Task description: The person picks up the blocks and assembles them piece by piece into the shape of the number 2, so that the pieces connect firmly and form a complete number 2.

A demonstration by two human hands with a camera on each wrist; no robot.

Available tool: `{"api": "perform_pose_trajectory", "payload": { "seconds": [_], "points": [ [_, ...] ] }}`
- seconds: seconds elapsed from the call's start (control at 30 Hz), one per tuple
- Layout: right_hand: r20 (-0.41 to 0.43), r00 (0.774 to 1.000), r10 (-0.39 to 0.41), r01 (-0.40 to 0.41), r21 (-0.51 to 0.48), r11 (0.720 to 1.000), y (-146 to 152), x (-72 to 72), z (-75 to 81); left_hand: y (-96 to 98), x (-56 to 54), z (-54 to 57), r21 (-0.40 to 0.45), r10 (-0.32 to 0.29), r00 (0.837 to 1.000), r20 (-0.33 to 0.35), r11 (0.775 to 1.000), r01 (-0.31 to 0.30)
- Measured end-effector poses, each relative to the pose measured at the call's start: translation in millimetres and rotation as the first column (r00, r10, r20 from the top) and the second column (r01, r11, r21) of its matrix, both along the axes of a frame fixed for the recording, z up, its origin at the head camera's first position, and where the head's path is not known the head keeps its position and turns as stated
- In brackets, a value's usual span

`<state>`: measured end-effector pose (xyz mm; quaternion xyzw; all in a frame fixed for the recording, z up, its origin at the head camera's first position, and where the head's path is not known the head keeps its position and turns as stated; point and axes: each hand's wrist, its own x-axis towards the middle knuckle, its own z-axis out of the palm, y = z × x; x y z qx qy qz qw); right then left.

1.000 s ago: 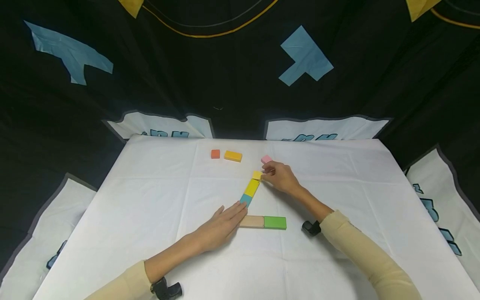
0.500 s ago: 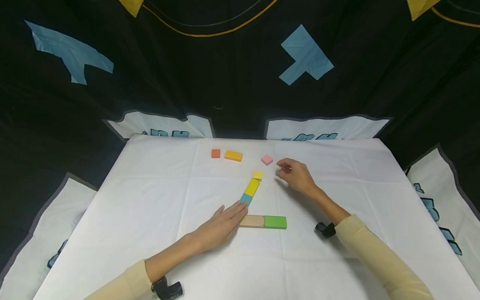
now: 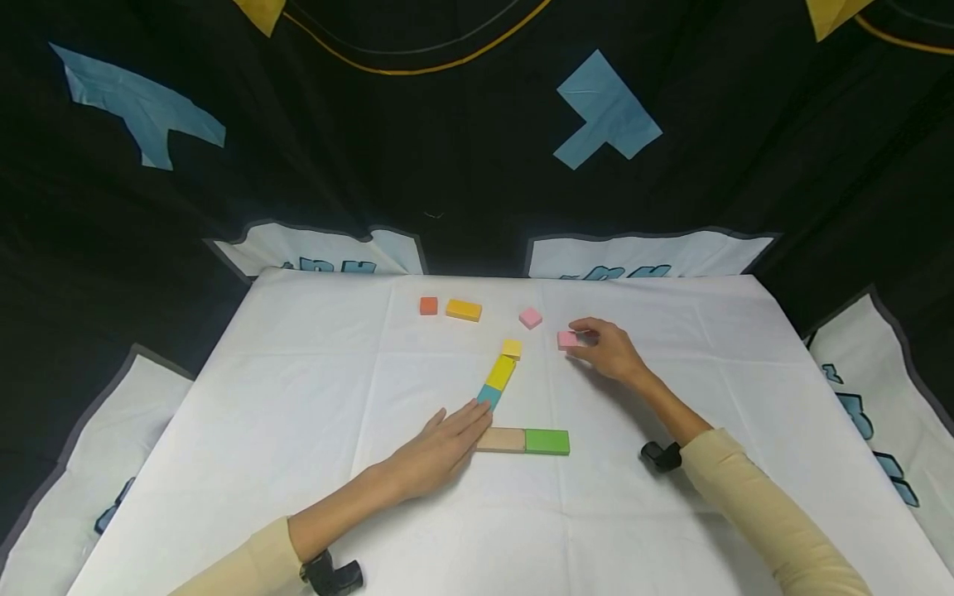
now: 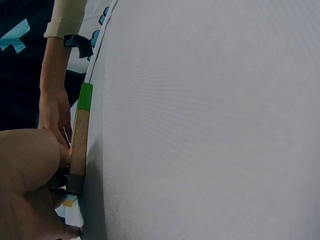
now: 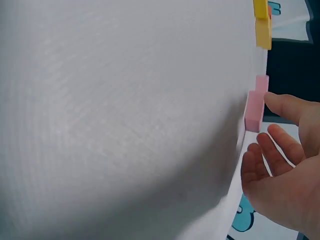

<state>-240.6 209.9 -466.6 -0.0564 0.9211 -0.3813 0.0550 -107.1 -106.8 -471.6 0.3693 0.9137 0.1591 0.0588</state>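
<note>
My left hand point(image 3: 447, 447) lies with extended fingers over the near end of a slanting row, its fingertips touching a teal block point(image 3: 488, 396). Yellow block point(image 3: 501, 372) and small pale-yellow block point(image 3: 512, 349) continue that row away from me. Beside the hand, a wooden block point(image 3: 501, 440) and a green block point(image 3: 547, 442) form a level row; the hand covers its left end. My right hand point(image 3: 607, 352) is at a pink block point(image 3: 567, 340), thumb and fingers spread apart around it in the right wrist view. Another pink block point(image 3: 531, 318) sits turned cornerwise to its left.
An orange-red block point(image 3: 428, 306) and an orange-yellow block point(image 3: 464, 310) lie toward the far edge. White cloth point(image 3: 298, 397) covers the table. Black curtain point(image 3: 477, 149) hangs behind it.
My right hand has moved right from the pale-yellow block, and its fingers have spread. A pink block now shows at its fingertips, right of the other pink one. My left hand stays put.
</note>
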Motion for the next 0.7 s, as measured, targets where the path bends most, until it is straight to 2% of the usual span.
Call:
{"api": "perform_pose_trajectory", "payload": {
  "seconds": [0.37,0.7],
  "points": [
    [0.038,0.999,-0.012,0.013,-0.027,1.000,5,-7.3,-8.7,-0.3,-0.1,0.9,0.006,-0.004,1.000,0.003,1.000,0.004],
    [0.037,0.999,-0.002,0.003,-0.024,1.000,4,-12.1,-7.8,-0.7,0.3,1.7,0.012,0.001,1.000,0.013,1.000,-0.001]
  ]
}}
